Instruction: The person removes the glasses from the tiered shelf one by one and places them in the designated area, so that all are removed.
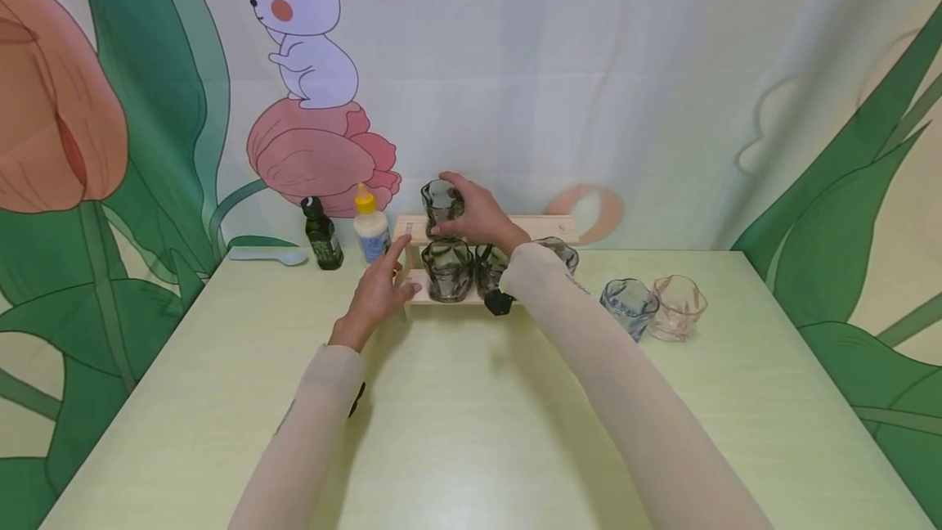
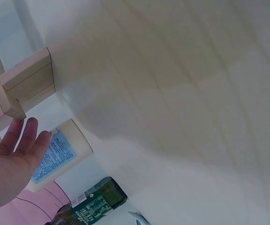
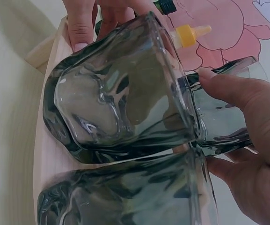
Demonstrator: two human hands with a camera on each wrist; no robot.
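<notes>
- Centre frame, the right hand (image 1: 482, 219) grips a smoky wavy-walled glass tumbler (image 1: 441, 204) on the two-tier wooden rack (image 1: 412, 229).
- Left hand (image 1: 379, 293), fingers open, steadies the rack.
- The glass looks fragile and slippery; hold its sides.

Bottle labels (image 2: 57, 157) too blurred to read

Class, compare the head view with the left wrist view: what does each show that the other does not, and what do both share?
Only the head view shows the right hand gripping a dark glass on the top shelf, more dark glasses on the lower shelf, a blue glass, a pink glass and a spoon.
Only the left wrist view shows the white bottle's blue label up close.
Both show the left hand, open beside the wooden rack, the white bottle, the dark bottle and the table.
</notes>
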